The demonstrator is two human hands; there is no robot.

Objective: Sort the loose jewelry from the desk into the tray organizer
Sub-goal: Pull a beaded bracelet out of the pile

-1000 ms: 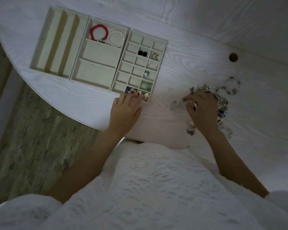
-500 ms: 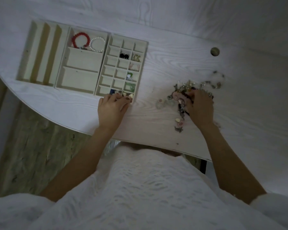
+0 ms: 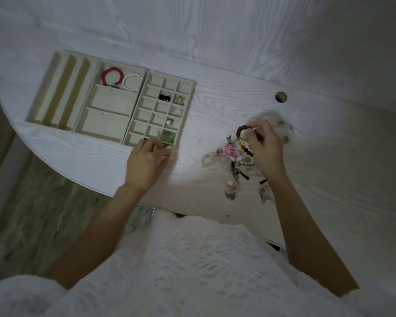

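Note:
A beige tray organizer of three sections lies on the white desk. Its middle section holds a red bead bracelet and a white pearl bracelet; the small-cell section on the right holds earrings and small stones. My left hand rests at the near corner of that section, fingers curled on its rim. My right hand pinches a dark brown bead bracelet and lifts it out of the loose jewelry pile. A pink flower charm lies in the pile.
A round cable hole sits in the desk beyond the pile. The desk's curved edge runs in front of the tray, with wooden floor below. A white wall rises behind the desk.
My right hand has lifted from pressing into the pile and now holds the brown bead bracelet up. My left hand stays at the tray's near corner. The camera view shifted.

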